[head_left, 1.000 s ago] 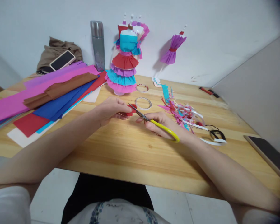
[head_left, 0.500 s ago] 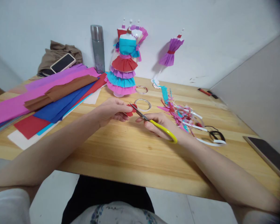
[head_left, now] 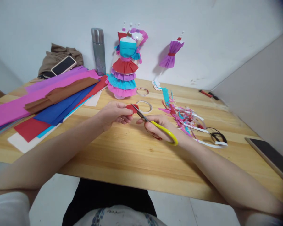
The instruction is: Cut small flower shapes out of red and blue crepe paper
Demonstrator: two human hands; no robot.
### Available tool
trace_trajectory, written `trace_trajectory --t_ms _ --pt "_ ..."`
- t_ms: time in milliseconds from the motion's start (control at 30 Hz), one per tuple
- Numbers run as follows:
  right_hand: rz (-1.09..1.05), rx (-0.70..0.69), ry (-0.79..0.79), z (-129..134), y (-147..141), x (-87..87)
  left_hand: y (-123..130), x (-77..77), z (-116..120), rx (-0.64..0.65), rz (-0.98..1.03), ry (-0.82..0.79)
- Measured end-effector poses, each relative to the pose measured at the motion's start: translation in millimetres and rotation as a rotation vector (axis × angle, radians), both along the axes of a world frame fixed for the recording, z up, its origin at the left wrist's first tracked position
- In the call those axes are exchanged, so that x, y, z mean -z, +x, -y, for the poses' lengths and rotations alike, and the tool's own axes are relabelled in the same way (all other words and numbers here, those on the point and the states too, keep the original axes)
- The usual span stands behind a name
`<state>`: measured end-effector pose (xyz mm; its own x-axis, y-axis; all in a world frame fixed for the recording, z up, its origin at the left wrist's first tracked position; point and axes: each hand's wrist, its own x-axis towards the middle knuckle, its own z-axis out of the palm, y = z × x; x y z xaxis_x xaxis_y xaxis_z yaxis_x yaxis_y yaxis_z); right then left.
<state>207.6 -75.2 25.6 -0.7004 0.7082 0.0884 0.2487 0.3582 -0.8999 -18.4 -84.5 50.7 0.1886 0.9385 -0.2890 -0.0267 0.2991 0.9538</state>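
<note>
Between the thumb and fingers of my left hand (head_left: 114, 113) is a small piece of red crepe paper (head_left: 130, 107) with a rounded edge. My right hand (head_left: 159, 124) grips yellow-handled scissors (head_left: 163, 129), whose blades point up and left and lie at the red paper's right side. Whether the blades are parted is too small to tell. Both hands are above the middle of the wooden table (head_left: 122, 157). Just behind them lie two tape rolls, the nearer one (head_left: 144, 106) almost touching the scissor tips in the view.
Crepe paper sheets (head_left: 68, 100) lie stacked at left. A grey flask (head_left: 99, 51), several dressed paper mannequins (head_left: 126, 67) and a purple-dressed one (head_left: 171, 56) stand along the wall. Paper scraps (head_left: 179, 116), a black cord (head_left: 219, 137) and a phone (head_left: 271, 157) are at right.
The red paper has turned slightly and shows a flatter, rounder face beside the blades. Both hands stay nearly in place; the whole view has shifted a little.
</note>
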Motion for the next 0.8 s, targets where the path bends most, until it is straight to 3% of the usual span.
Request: trace_trajectory --t_ms 300,800 --pt "-0.004 -0.010 -0.153 -0.2 4.3 6.0 3.0 -5.5 0.7 -0.013 -0.053 0.040" --pt "0.032 -0.029 -0.114 -2.6 6.7 5.1 2.5 -12.2 0.8 0.008 -0.112 0.044"
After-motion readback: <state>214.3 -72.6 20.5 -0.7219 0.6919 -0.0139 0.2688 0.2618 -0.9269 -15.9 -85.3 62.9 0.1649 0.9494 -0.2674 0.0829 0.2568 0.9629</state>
